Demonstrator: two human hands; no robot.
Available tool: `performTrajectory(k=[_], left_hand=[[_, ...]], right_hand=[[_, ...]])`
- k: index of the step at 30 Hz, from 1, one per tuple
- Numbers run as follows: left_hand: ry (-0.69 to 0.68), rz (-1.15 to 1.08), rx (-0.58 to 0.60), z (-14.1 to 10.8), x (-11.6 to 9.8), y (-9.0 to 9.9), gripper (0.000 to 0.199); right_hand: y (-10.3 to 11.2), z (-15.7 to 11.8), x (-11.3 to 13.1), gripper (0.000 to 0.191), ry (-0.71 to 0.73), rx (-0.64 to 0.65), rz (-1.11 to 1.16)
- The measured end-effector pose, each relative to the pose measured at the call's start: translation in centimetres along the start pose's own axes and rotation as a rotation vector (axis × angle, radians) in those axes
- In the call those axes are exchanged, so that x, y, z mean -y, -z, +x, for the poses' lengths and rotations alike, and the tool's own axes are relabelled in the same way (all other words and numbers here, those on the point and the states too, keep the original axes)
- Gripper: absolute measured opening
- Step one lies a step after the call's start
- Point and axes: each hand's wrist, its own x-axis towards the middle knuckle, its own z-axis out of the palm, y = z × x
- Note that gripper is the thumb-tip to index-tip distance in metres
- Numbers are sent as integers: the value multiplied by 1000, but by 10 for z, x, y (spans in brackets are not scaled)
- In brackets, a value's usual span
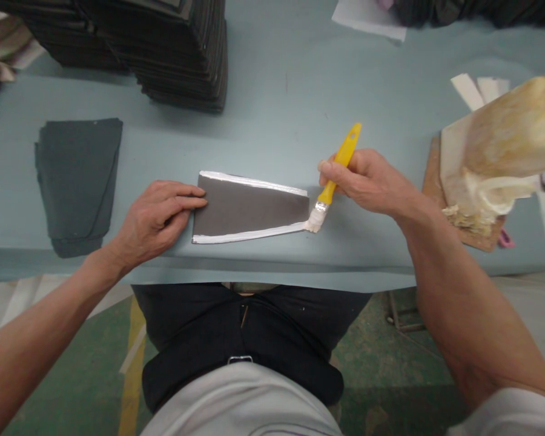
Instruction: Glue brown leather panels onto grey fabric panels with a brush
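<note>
A dark grey tapered panel [252, 209] lies flat on the table, its wide end to the left. White paste runs in a strip along both of its long edges. My left hand [158, 212] rests with outstretched fingertips on the panel's wide end. A yellow-handled paintbrush [327, 192] is gripped in my right hand [363, 178]. Its paste-covered bristles touch the near corner of the narrow end, where the lower white strip stops.
Left of my hand is a small pile of dark tapered panels [79, 181]. Tall dark stacks [181, 60] stand behind. To the right, a stained plastic jug [490, 139] sits on a brown board [430, 175] caked with dried paste. The blue-green table [272, 133] ends close to my waist.
</note>
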Motion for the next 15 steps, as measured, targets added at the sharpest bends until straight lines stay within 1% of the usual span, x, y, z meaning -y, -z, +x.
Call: performTrajectory(k=[4,8,11,12,13,15], left_hand=[[28,5,16,0,-1,0,28],[-16,5,2,1,-1,0,30],[-37,5,1,0,0,0,31],[-36,7,0,0,1,0,32],[-35,8,-1,0,1,0,32],[-39,12,-10,-1,2,0,31]], right_hand=[[0,-1,-1,55,6,-1,2],[1,-1,-2,57,4,-15,-7],[6,-7,3,58,-28,-51,30],[9,-11,6,57,-45,-88,59],[13,-15,10,55,-52,-150,102],[20,-25,17,55,-20,-317,236]])
